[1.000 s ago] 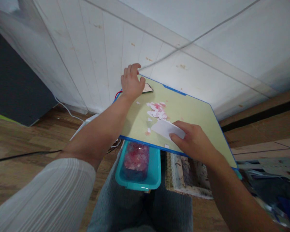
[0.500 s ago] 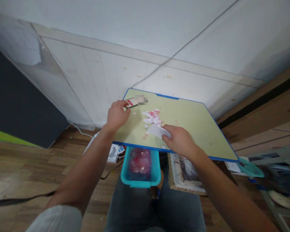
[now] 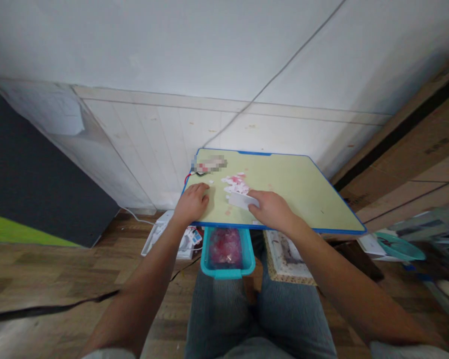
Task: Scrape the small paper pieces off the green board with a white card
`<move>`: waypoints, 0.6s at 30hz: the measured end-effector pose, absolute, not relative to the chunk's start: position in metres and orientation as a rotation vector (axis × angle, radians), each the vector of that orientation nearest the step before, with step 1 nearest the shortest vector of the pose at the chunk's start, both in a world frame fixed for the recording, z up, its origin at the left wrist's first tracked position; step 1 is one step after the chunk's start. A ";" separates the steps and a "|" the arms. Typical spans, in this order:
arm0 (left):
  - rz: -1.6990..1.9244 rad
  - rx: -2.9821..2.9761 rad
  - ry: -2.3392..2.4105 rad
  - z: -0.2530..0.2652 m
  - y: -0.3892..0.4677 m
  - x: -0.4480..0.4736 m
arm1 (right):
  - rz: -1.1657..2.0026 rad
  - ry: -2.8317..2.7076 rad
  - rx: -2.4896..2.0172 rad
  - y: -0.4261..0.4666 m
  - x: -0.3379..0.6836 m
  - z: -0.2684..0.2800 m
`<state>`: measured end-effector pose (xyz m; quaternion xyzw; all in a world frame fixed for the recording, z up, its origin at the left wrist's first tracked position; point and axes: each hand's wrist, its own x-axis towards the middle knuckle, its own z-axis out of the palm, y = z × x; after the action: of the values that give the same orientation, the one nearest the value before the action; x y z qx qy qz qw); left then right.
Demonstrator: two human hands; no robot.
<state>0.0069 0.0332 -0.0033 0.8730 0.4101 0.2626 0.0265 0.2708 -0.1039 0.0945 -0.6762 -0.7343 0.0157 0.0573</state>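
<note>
Our right hand (image 3: 271, 209) pinches white card (image 3: 239, 200) | our left hand (image 3: 191, 203) half-open, seemingly empty | scraps (image 3: 236, 185) mostly heaped, few lie apart

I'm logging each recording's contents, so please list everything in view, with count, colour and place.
table: one, yellowish with blue rim, centre
scraps: many, white and pink, on the tabletop
white card: one, white, in the right hand
flat object: one, partly pixelated, far left tabletop
red loop: one, red, left table edge
tub: one, teal, under near edge, holding pinkish contents
pale-edged tray: one, right of tub
cable: one, grey, against white wall
boxes: several, brown, right
bowl: one, teal, lower right
panel: one, dark, left
strap: one, black, lower left
floor: one, brown, below
legs: two, blue-grey trousers, below table
left hand: one, near left tabletop
right hand: one, near the scraps
</note>
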 end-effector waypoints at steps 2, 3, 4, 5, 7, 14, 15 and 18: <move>0.803 2.703 1.275 -0.005 0.034 0.007 | 0.035 -2.227 -2.052 -0.104 0.267 0.091; 0.803 2.704 1.278 -0.005 0.034 0.007 | 0.023 -2.220 -2.058 -0.104 0.265 0.090; 0.804 2.703 1.279 -0.005 0.033 0.007 | 0.015 -2.216 -2.057 -0.104 0.263 0.090; 0.807 2.701 1.282 -0.005 0.033 0.007 | 0.018 -2.220 -2.044 -0.105 0.261 0.089; 0.813 2.696 1.285 -0.005 0.033 0.007 | 0.048 -2.254 -1.986 -0.109 0.258 0.090; 0.811 2.682 1.305 -0.003 0.032 0.008 | 0.223 -2.450 -1.698 -0.132 0.255 0.102; 0.807 2.683 1.306 -0.002 0.032 0.008 | 0.208 -2.425 -1.721 -0.135 0.258 0.104; 0.813 2.674 1.301 -0.003 0.032 0.008 | 0.123 -2.237 -1.884 -0.143 0.277 0.107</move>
<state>0.0084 0.0317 -0.0026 0.8670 0.4219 0.2635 0.0294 0.2774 -0.1431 0.1070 -0.6399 -0.7598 0.0416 0.1073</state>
